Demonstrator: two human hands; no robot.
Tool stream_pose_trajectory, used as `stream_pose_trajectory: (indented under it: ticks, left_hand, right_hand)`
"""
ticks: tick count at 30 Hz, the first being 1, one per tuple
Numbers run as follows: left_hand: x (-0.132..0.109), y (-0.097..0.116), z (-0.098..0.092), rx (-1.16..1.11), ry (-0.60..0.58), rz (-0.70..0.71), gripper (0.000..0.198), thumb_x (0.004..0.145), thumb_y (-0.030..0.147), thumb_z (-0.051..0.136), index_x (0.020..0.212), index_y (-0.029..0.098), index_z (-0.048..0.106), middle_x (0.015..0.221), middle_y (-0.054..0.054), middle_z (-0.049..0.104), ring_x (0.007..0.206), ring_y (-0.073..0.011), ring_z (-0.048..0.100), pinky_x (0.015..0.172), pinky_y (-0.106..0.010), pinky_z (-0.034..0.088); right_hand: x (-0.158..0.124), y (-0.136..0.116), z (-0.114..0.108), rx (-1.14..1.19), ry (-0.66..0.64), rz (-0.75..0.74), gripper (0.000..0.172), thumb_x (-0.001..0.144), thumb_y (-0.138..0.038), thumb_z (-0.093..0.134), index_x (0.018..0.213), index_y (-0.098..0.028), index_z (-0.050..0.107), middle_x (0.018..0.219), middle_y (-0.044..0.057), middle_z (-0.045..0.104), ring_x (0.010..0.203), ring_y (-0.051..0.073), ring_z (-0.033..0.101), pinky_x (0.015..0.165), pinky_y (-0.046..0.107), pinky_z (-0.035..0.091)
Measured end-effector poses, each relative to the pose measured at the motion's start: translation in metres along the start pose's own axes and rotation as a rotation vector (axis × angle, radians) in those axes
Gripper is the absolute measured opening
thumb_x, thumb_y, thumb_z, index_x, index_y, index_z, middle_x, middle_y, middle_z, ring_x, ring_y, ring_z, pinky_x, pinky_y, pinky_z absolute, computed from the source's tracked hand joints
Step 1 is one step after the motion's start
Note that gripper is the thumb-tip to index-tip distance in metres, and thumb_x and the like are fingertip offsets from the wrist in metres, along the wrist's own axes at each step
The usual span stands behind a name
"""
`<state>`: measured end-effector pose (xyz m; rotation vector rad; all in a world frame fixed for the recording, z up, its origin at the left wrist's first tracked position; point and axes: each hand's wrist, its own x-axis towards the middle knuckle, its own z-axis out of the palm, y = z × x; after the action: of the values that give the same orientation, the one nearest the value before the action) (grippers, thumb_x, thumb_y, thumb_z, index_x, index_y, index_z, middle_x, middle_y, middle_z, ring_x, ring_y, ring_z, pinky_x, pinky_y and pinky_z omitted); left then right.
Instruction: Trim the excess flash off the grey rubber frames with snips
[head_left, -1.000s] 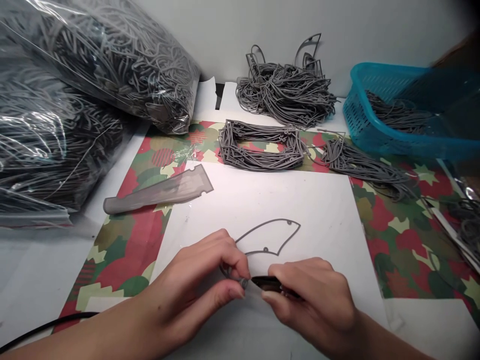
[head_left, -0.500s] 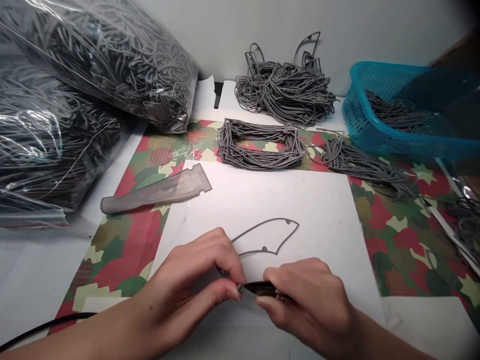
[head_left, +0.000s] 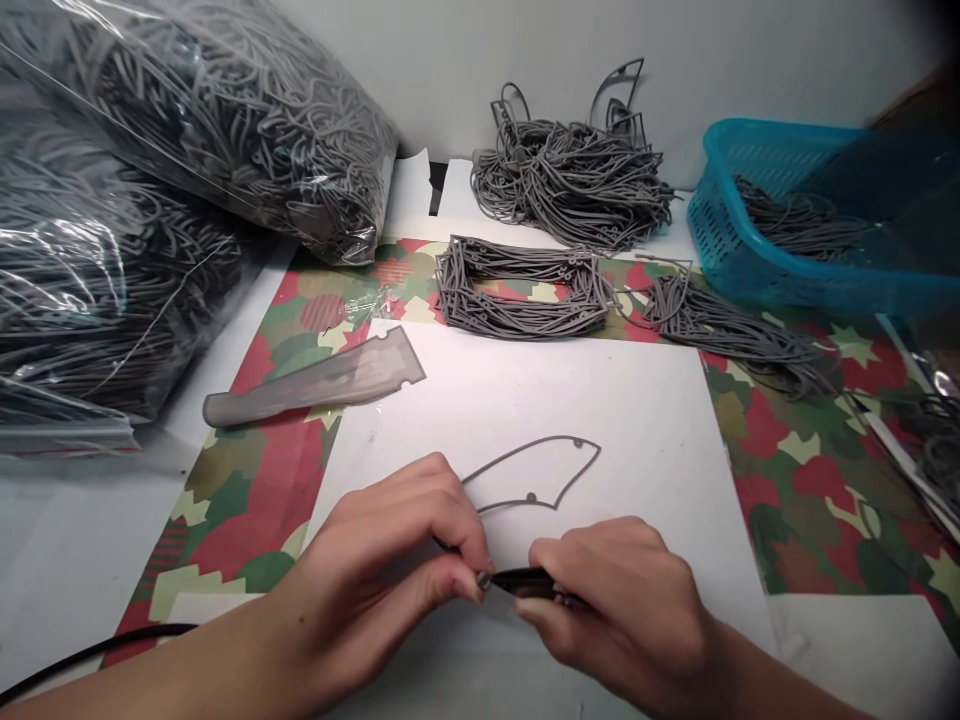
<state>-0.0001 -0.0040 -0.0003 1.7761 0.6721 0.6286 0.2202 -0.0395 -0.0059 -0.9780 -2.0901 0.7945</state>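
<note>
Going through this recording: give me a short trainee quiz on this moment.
1. True or false: the right hand grips a small black tool.
2. What holds the gray strands at far right? A) a blue plastic basket, B) a cardboard box, C) a metal tray.
3. Fill in: the left hand holds a thin gray loop lying on a ____ sheet.

Key: 1 true; 2 A; 3 white.

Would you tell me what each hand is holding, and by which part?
The left hand pinches the grey moulded loop at its hidden lower end; the right hand grips a black tool by its body.
</note>
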Motion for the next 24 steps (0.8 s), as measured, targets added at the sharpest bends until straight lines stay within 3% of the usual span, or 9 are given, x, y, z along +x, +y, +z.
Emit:
stream_pose_trajectory:
  ticks: [24]
  left_hand:
    - [0.0019, 0.0006, -0.0005, 0.088, 0.018, 0.068, 0.012, 0.093, 0.008, 0.050, 0.090, 0.020, 0.052, 0.080, -0.002, 0.058, 0.077, -0.0152, 0.051, 0.069, -0.028, 0.042]
  right_hand:
    - [-0.0003, 0.0009, 0.0020, 0.032, 0.007, -0.010, 0.032, 0.098, -0.025, 0.045, 0.067, -0.018, 0.044, 0.059, -0.006, 0.031, 0.052, 0.008, 0.027, 0.046, 0.025, 0.025]
